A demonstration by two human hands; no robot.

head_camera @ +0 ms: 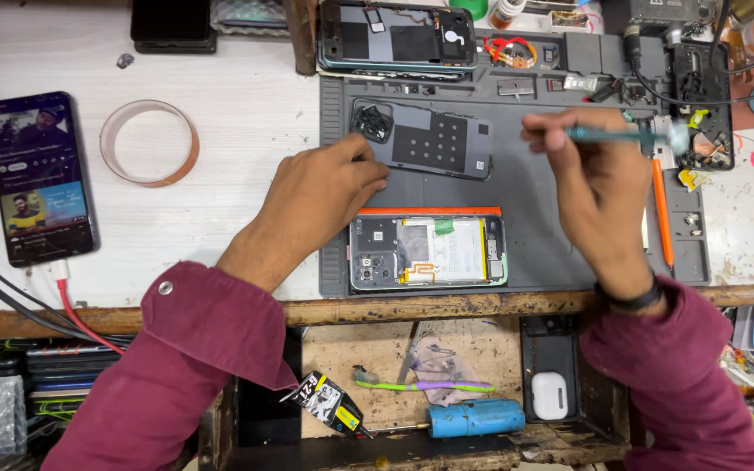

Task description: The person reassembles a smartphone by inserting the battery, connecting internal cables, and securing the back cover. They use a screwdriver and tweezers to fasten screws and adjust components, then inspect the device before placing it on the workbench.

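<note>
My left hand (325,194) rests on the left end of a detached dark phone back cover (434,139), fingertips touching its edge near the camera cutout. My right hand (593,179) grips a teal-handled screwdriver (626,135) held level above the grey repair mat (534,187). An opened phone (429,253) with its battery and boards exposed lies on the mat near the front edge, between my two hands. Another opened phone frame (397,37) lies at the back of the mat.
A lit phone (39,179) on a red cable lies at the left beside a roll of clear tape (149,142). An orange tool (661,209) and small parts lie on the mat's right side. A lower shelf holds a blue tool (476,418), a toothbrush and a white earbud case (549,395).
</note>
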